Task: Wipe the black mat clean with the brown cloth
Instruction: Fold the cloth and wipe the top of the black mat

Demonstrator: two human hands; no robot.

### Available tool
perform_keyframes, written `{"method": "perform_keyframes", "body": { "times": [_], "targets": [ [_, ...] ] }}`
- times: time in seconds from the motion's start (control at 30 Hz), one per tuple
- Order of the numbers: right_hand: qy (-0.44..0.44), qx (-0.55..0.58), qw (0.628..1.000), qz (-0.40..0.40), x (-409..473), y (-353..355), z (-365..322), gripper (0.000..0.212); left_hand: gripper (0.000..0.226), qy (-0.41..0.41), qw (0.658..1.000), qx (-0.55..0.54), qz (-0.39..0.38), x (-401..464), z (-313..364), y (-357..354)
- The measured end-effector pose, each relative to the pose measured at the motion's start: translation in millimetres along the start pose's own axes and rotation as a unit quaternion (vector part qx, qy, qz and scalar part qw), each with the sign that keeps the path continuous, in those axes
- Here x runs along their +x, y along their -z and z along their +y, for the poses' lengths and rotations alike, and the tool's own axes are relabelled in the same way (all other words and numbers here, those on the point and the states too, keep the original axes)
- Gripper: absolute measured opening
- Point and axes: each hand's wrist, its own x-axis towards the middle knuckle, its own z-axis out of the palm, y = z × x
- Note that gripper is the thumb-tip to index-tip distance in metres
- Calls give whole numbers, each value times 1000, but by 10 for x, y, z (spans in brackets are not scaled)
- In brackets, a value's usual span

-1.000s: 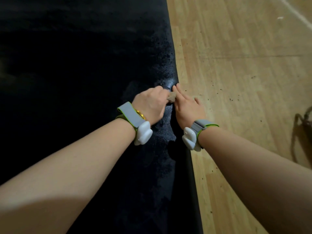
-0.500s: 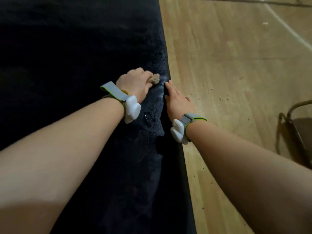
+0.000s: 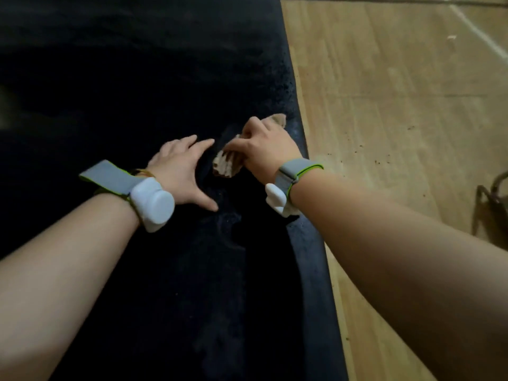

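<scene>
Dark metal chair leg (image 3: 492,193) at the right edge of the wooden floor (image 3: 398,105), crumbs scattered nearby. Right hand (image 3: 268,149) clenched around the brown cloth (image 3: 226,166), near the right edge of the black mat (image 3: 137,78). Left hand (image 3: 181,171) flat, fingers spread, grip released, pressing on the mat just beside the cloth.

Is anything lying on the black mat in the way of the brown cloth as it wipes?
Only the left hand, resting flat on the black mat just left of the brown cloth held in the right hand. No other visible object lies on the mat.
</scene>
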Motion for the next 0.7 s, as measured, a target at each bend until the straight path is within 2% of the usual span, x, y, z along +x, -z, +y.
{"method": "perform_keyframes", "body": {
  "times": [0.1,0.23,0.3,0.43,0.57,0.63,0.7],
  "targets": [
    [-12,-29,999,11,11,60,5,35,133,-5,989,122,-83,7,-155,51],
    [-203,18,979,-5,7,86,381,31,132,-12,980,164,-109,47,-130,85],
    [-239,44,970,-22,35,91,376,26,131,-19,978,174,-116,46,-130,114],
    [-194,98,974,-71,-116,18,-51,21,135,-28,978,171,-114,68,-126,138],
    [-99,135,984,-55,-465,-107,-627,31,144,-53,986,121,-97,-76,-114,92],
    [-61,210,970,-111,-464,8,-583,40,140,-127,987,94,-37,-184,28,-13],
    [-50,333,931,-138,-420,201,-391,41,127,-184,981,58,33,-273,238,-117]
  ]
}}
